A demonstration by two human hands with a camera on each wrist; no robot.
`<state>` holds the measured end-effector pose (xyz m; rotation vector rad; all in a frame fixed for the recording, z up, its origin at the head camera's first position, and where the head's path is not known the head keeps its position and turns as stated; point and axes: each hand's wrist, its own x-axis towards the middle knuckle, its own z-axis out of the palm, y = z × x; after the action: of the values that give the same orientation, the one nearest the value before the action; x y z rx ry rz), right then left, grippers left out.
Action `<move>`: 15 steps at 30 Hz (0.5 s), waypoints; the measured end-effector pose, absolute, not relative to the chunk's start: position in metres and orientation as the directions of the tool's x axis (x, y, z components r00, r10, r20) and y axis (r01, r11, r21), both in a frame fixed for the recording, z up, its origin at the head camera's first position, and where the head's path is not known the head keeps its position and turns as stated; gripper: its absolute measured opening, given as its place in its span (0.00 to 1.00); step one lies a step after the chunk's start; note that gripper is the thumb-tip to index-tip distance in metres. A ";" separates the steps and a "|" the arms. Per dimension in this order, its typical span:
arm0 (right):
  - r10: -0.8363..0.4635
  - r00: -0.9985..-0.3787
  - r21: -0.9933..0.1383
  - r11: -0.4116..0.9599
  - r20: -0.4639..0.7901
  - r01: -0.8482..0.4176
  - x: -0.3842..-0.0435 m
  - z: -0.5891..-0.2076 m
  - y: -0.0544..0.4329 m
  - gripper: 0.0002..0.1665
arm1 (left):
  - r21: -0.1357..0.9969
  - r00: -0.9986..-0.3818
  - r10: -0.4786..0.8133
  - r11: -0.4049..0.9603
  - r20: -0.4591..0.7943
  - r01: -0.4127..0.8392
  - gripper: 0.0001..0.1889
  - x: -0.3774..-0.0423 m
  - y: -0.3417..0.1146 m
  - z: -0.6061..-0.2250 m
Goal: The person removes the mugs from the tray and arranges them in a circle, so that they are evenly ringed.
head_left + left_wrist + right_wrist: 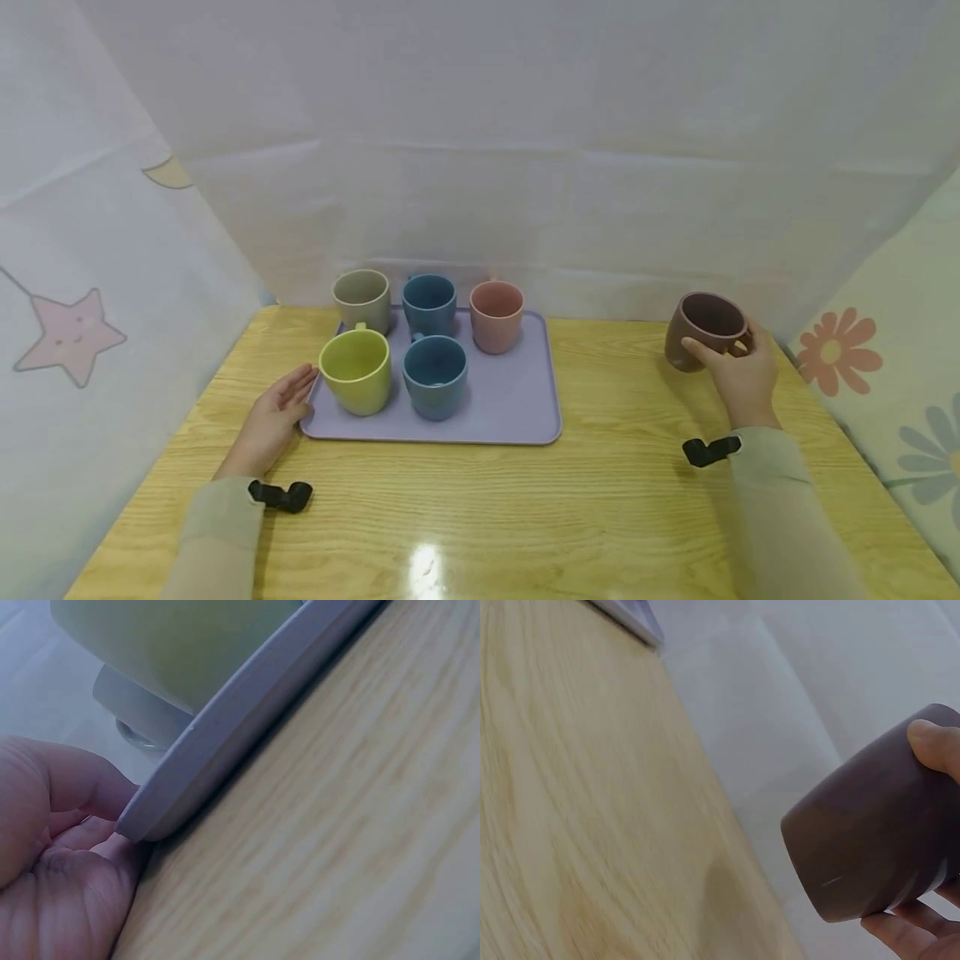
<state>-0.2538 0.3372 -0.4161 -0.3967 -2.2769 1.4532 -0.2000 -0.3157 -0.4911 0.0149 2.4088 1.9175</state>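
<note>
My right hand (742, 379) grips a dark brown mug (681, 337) at the right of the table. The mug is tilted and held above the tabletop, its base turned toward the left in the right wrist view. My left hand (273, 417) lies against the left edge of a lilac tray (517, 400), fingers fairly straight and touching the rim near its front corner. On the tray stand a yellow-green mug (363, 383), a front blue mug (435, 387), a back blue mug (430, 312), a grey mug (367, 308) and a pink mug (497, 321).
The wooden table (480, 517) extends in front of the tray and to its right. A white cloth (480, 167) hangs behind the table, with printed side panels at left and right. Black wrist bands carry small cameras.
</note>
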 end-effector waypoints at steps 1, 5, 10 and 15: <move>0.448 -0.877 -0.912 0.410 0.174 0.029 -0.255 -0.416 0.340 0.52 | 0.974 -0.998 0.042 0.223 -0.041 -0.030 0.38 -0.200 -0.316 -0.491; 0.454 -0.882 -0.901 0.424 0.125 0.091 -0.260 -0.419 0.357 0.54 | 0.968 -0.999 0.040 0.251 -0.030 -0.019 0.37 -0.199 -0.318 -0.491; 0.465 -0.880 -0.905 0.408 0.092 0.121 -0.262 -0.422 0.379 0.55 | 0.959 -0.999 0.049 0.284 -0.022 -0.007 0.37 -0.200 -0.317 -0.492; 0.455 -0.890 -0.915 0.371 0.026 0.162 -0.267 -0.423 0.387 0.57 | 0.957 -0.999 0.039 0.290 -0.028 -0.016 0.37 -0.198 -0.319 -0.491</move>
<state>-0.2671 0.3869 -0.4229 -0.5468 -2.3598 1.5272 -0.1981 -0.3186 -0.4910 0.0228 2.4855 1.8451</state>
